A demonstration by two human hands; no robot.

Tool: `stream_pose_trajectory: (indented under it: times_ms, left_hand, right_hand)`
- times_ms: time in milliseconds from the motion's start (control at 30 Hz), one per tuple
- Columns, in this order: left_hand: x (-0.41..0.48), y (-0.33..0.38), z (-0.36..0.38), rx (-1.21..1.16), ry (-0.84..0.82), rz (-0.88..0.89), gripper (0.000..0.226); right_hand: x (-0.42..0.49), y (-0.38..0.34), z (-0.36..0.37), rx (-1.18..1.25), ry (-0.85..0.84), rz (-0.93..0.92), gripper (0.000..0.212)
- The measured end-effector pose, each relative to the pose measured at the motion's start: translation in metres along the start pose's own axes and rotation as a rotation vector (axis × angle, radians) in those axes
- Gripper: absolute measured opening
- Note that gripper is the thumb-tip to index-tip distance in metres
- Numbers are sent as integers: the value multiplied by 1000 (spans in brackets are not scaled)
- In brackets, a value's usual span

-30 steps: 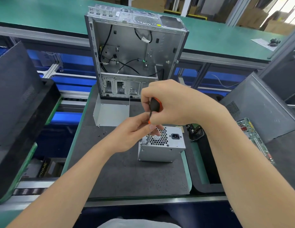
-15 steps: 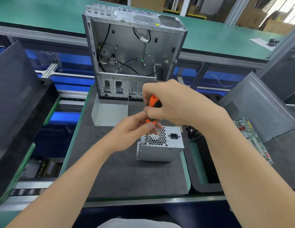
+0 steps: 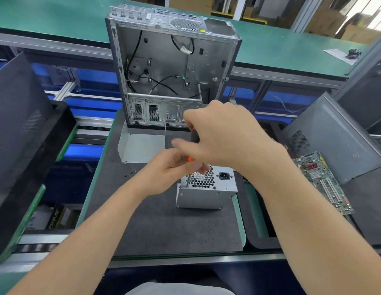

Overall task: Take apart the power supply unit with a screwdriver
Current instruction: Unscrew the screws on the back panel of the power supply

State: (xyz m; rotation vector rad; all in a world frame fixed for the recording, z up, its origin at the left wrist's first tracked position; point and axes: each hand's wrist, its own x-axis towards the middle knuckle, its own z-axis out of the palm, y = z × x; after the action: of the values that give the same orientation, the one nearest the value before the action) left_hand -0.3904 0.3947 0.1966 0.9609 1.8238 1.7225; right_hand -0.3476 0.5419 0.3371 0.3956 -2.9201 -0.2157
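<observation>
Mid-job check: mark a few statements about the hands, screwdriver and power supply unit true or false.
1. The right hand grips the screwdriver by its handle. True.
2. The screwdriver tip is in the power socket. False: it is at a corner of the power supply unit, left of the honeycomb grille, apart from the power socket.
3. The unit sits inside the case. False: it stands on the dark mat in front of the computer case.
4. The left hand holds the screwdriver low, near the shaft. True.
5. A circuit board lies right of the unit. True.
</observation>
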Motion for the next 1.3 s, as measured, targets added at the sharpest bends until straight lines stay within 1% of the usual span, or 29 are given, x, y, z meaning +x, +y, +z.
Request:
stream_pose_trajectory:
  times_ms: [33,67,133,200,267,300,333,367,400,433,467,500,567,700,767,867,1033,1300]
  left_hand:
    - [0,-1,0,-2,1,-1,22]
    - [1,-3,0,-9,4,-1,20]
    - [-1,-6,0,-43,15,-2,18]
    - [-4,-8,-2,-92,38,12,19]
    - [-7,-17,-6,-120,115,12,19]
    - [-8,-24,-8,-89,188,-38,17]
    - [-8,-32,-10,-28,267,-137,14]
    - [-9,-39,-12,43,327,-279,11]
    - [-9,-46,-13,96,347,-440,9]
    - [-11,-51,-13,117,326,-586,11]
    - [-13,-54,-12,95,282,-689,15]
    - [-15,-55,-11,32,243,-738,17]
    - [-17,-54,-7,-87,214,-729,16]
    - [-18,-48,-1,-105,251,-695,18]
    - [-17,-45,2,-153,235,-690,18]
    - [-14,-40,3,-146,237,-687,21]
    - [-12,-39,4,-255,290,-701,20]
    - [-9,-33,5,-181,295,-741,24]
  right_hand:
    - [1,-2,2,4,10,23,41]
    - [3,-2,4,36,-4,26,39]
    - [6,2,5,138,-49,-13,28]
    - [5,5,4,242,-88,-48,21]
    - [4,8,1,329,-110,-62,17]
    - [3,8,0,358,-114,-73,16]
    - [3,9,0,378,-115,-86,16]
    - [2,10,-1,393,-116,-100,15]
    - [2,10,-1,406,-116,-114,15]
    - [1,10,-1,415,-114,-125,15]
    - [1,10,0,421,-111,-133,16]
    - [1,9,0,424,-110,-140,17]
    - [1,8,0,431,-112,-152,18]
    - [1,8,-1,450,-118,-159,22]
    - [1,8,-1,461,-119,-158,24]
    - [0,8,-2,473,-122,-161,26]
    - [-2,11,0,473,-105,-163,26]
    - [-5,13,1,475,-70,-132,24]
